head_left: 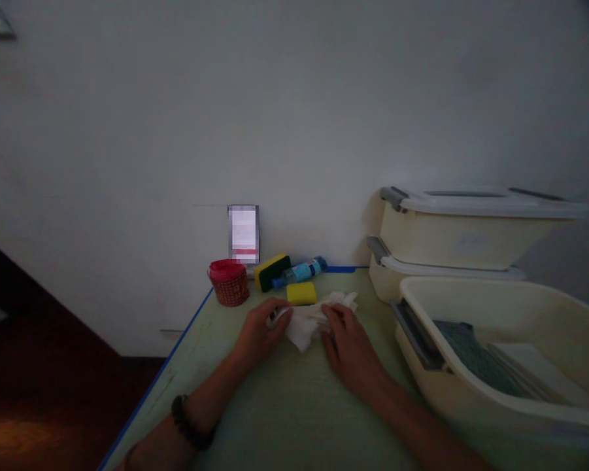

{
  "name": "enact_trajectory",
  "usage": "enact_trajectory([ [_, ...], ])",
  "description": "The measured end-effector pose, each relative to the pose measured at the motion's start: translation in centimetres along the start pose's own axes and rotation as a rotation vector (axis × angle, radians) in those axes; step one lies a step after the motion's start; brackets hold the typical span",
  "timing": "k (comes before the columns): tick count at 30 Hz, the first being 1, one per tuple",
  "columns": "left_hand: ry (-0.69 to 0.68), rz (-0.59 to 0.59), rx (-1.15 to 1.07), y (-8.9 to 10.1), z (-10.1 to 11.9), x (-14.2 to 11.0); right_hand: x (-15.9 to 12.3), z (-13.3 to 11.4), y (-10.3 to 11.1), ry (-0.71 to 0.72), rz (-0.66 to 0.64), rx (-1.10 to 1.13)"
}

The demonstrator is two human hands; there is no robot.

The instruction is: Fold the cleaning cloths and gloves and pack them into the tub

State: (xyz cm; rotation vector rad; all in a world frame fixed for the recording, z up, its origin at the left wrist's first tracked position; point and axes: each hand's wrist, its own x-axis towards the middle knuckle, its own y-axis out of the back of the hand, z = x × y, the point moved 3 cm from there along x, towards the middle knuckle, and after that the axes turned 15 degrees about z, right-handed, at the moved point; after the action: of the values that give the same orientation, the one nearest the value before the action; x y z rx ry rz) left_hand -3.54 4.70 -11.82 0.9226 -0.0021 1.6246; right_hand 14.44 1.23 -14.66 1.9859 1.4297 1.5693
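A crumpled white tissue (304, 327) is held low over the green tabletop between my two hands. On its left edge, the thumb and fingers of my left hand (262, 327) are pinched. My right hand (348, 343) grips the opposite side with bent fingers, and some of the tissue sticks out beyond them. Just behind the tissue lies a small yellow sponge (301, 293). Farther back, a yellow and dark green scouring sponge (272, 272) leans beside a blue-labelled plastic bottle (301, 271) lying on its side.
A red woven basket (230, 288) stands at the table's left edge, near a lit phone (244, 234) propped against the wall. An open cream bin (471, 405) with a green cloth (465, 353) inside fills the right side. Behind it, lidded bins (451, 239) are stacked.
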Motion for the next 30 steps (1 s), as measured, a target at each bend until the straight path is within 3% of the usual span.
enact_trajectory([
  [4,-0.007,-0.017,-0.006,-0.1,-0.2,0.1,-0.1,0.1,0.2,0.017,0.095,-0.016],
  [10,-0.067,-0.228,-0.113,-0.5,0.2,-0.5,-0.2,-0.4,0.0,0.057,0.058,0.037],
  [12,-0.079,-0.185,-0.127,-0.6,-0.2,-0.2,-0.3,-0.4,-0.3,0.051,0.019,0.011],
  [17,-0.012,0.082,0.051,-1.3,-2.7,1.7,-0.3,-0.3,-0.6,0.027,0.002,-0.056],
  [23,-0.032,0.081,0.181,-3.0,-3.9,2.8,-0.3,-0.7,-0.3,0.109,0.101,-0.026],
  [26,-0.043,0.07,0.217,-3.3,-4.2,3.0,-0.3,-1.0,-0.4,0.159,0.054,-0.009],
  [30,-0.042,0.06,0.252,-3.1,-4.5,3.4,-0.2,-0.9,-0.5,0.096,-0.013,-0.05],
])
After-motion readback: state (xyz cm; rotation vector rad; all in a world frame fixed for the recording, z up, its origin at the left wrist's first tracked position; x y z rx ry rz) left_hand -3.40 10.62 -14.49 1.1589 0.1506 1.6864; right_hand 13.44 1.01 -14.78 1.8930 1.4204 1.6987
